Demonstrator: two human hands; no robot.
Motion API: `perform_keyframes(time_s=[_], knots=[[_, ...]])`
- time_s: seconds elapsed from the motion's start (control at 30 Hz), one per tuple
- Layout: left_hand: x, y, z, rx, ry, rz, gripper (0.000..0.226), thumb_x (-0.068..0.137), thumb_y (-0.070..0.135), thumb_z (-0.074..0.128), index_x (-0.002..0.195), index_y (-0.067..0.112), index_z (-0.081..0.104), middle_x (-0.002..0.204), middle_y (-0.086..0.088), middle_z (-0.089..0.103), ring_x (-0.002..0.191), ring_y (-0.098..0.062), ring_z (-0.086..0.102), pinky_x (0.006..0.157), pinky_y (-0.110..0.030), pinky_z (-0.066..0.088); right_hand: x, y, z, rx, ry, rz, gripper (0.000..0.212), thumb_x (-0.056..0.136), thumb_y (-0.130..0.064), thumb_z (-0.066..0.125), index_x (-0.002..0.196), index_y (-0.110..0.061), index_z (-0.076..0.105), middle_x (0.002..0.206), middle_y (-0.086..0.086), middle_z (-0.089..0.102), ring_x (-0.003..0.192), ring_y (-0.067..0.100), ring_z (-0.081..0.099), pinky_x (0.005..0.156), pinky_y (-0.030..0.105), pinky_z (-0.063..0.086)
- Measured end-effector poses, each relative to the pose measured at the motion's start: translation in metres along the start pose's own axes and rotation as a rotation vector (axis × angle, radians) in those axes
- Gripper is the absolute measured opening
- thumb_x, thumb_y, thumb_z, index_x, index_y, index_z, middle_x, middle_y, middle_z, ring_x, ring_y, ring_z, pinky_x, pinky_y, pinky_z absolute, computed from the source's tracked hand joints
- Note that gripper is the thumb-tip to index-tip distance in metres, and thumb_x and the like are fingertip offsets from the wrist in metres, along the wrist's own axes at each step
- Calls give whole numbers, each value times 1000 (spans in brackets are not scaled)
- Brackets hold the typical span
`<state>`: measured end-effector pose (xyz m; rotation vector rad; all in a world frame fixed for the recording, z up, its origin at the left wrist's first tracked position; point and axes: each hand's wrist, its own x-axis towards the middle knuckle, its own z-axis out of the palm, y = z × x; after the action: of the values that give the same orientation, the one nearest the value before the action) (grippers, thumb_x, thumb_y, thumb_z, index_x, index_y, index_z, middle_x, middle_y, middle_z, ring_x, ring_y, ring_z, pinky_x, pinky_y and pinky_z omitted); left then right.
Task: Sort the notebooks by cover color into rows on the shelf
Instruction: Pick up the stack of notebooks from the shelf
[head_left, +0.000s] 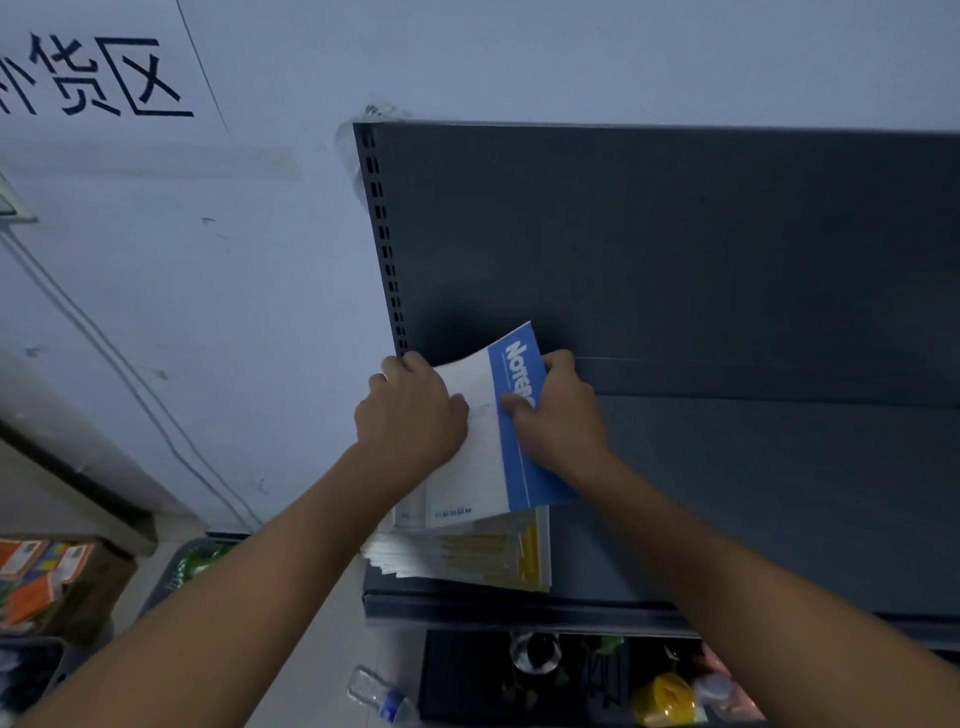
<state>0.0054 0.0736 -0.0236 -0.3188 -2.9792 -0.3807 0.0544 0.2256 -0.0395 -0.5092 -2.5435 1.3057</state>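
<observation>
While both forearms are reaching forward, the left hand (410, 410) is gripping the white side of a notebook (511, 457), its fingers curling over the left edge and its thumb lying on the cover. The right hand (558, 415) is gripping the same notebook's blue band, fingers wrapping round the right edge and thumb pressing on the print. White letters on that band are reading "NOTEB", the rest hiding under the thumb; blue print at the near edge is too small to read. The notebook is tilting above the left end of the shelf (753, 509), over a stack of notebooks (467, 558) whose yellow-marked covers are fanning out by the shelf's front lip. Below the shelf, a clear water bottle (376, 693) and a yellow tub (665, 699) are lying, with a cardboard box (57, 582) bearing orange labels to the lower left. Behind the shelf a dark slotted back panel (675, 234) is rising, and left of the shelf large dark characters (114, 78) ending in "货区" are showing on the pale wall.
</observation>
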Motion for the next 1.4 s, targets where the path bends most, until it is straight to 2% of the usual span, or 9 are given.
perform_keyframes(time_s=[0.13,0.27,0.43,0.5,0.7,0.87,1.1,1.3,1.4], knots=[[17,1,1,-234,-164,11,28,98,39,50,102,13,40,88,1,50,72,-14,53,55,-26,38,8,1,-22,113,91,61,37,93,-29,70,112,-22,39,110,-1,61,86,12,64,59,24,47],[23,16,8,-316,-123,103,20,97,34,54,95,14,51,78,6,52,62,-5,48,48,-18,30,6,7,-37,89,130,117,37,93,-33,70,112,-21,40,113,2,63,93,19,67,71,35,56],[22,40,19,-340,-110,210,18,96,30,57,96,13,52,78,7,51,64,-6,51,48,-17,32,0,24,-59,-50,128,278,30,96,-31,63,113,-16,44,108,2,63,91,23,66,66,36,52],[20,55,23,-330,-130,251,18,96,30,57,98,12,52,83,4,56,66,-9,54,49,-18,35,-6,34,-71,-131,128,317,25,96,-28,59,111,-17,43,108,2,60,94,25,63,70,37,51],[6,114,36,-299,-199,378,19,96,29,57,101,11,53,93,-5,63,77,-20,64,70,-38,59,-27,60,-116,-376,184,434,32,96,-35,56,119,-14,46,115,8,59,104,34,60,81,40,51],[-3,172,43,-302,-221,484,17,95,27,58,94,13,49,89,-3,60,70,-15,59,54,-29,47,-41,86,-162,-458,251,482,34,98,-36,55,122,-13,46,115,8,59,105,35,60,81,41,51],[-35,291,51,-252,-276,604,19,96,25,55,100,9,47,99,-10,59,82,-25,61,62,-35,50,-63,146,-259,-516,338,534,23,97,-34,52,107,-17,40,93,2,48,85,29,50,68,37,39],[-87,416,69,-220,-306,689,23,96,25,55,108,7,48,107,-12,59,92,-30,63,75,-43,57,-94,218,-362,-522,394,594,25,94,-32,55,104,-17,38,93,3,46,87,32,50,70,37,39],[-111,474,83,-233,-319,735,20,95,24,55,105,8,48,105,-12,59,90,-29,62,72,-42,56,-114,256,-410,-493,424,613,26,92,-32,56,104,-16,38,92,3,48,87,31,52,69,37,40]])
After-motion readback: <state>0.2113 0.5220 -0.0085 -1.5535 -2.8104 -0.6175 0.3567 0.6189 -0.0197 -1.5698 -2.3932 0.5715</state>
